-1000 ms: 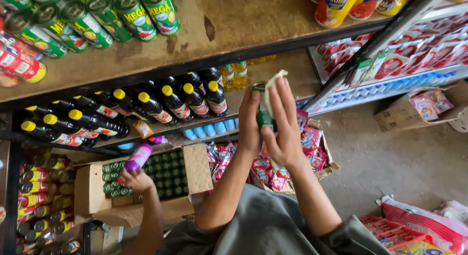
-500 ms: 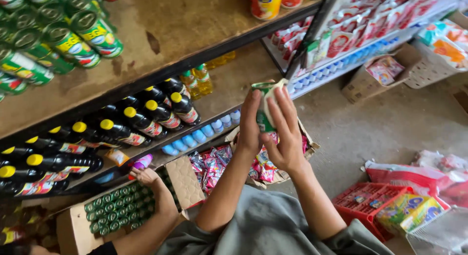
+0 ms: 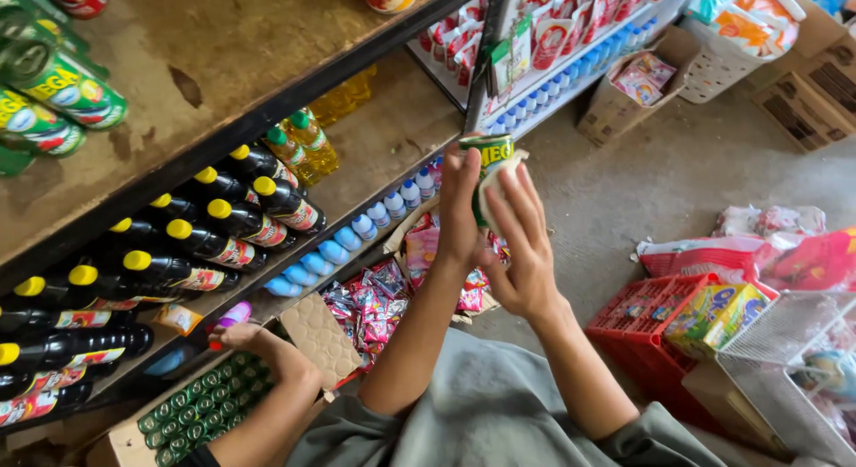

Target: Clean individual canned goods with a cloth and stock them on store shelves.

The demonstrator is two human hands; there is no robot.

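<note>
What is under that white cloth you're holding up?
A green can, gripped by the left hand. The right hand presses the white cloth against it, so most of the can's side and its bottom are hidden.

Green can (image 3: pixel 489 155) in left hand (image 3: pixel 459 217) (cloth-wiped)

Person's clothing and limbs, seen from above. A loose garment (image 3: pixel 481 405) of plain grey, soft-looking cloth fills the lower centre of the frame, creased in broad folds across the chest. Its left sleeve (image 3: pixel 343 431) ends in the lower centre-left and its right sleeve (image 3: pixel 664 431) in the lower centre-right; both are short, wide at the opening and carry a slightly greener grey tint at the edge. Below the sleeves both forearms are bare. The left hand (image 3: pixel 459 219) and right hand (image 3: pixel 524 253), mid-frame, are uncovered, with short, plain fingernails.
</note>
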